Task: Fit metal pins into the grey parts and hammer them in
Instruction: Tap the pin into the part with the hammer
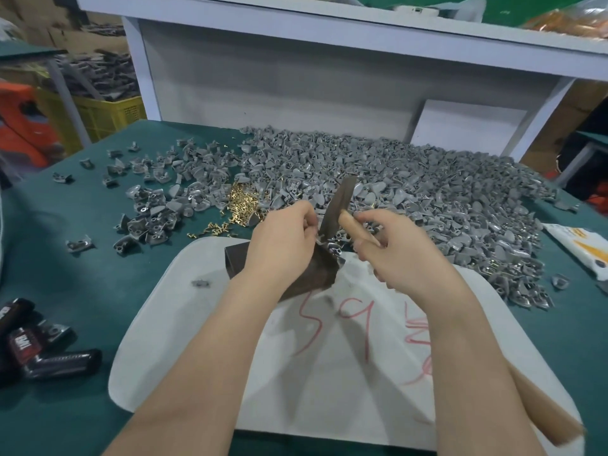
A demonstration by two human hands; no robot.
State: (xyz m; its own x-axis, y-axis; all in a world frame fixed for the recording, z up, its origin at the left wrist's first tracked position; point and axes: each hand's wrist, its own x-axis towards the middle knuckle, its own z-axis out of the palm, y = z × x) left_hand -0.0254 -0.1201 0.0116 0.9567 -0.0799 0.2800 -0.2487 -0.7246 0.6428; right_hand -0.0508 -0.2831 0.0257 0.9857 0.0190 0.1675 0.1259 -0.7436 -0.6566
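Head view, left hand (283, 245) pinching grey part (324, 242) on dark block (306, 274); right hand (403, 255) wrapped round hammer (339, 205), big grey pile (411, 192) behind

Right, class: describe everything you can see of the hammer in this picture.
The hammer has a dark, flat-looking metal head, blurred, tilted up and away over the dark block. Its pale handle looks wooden and is gripped in the right hand, which hides most of it. The head's lower end sits close to the grey part pinched by the left hand; contact cannot be told.
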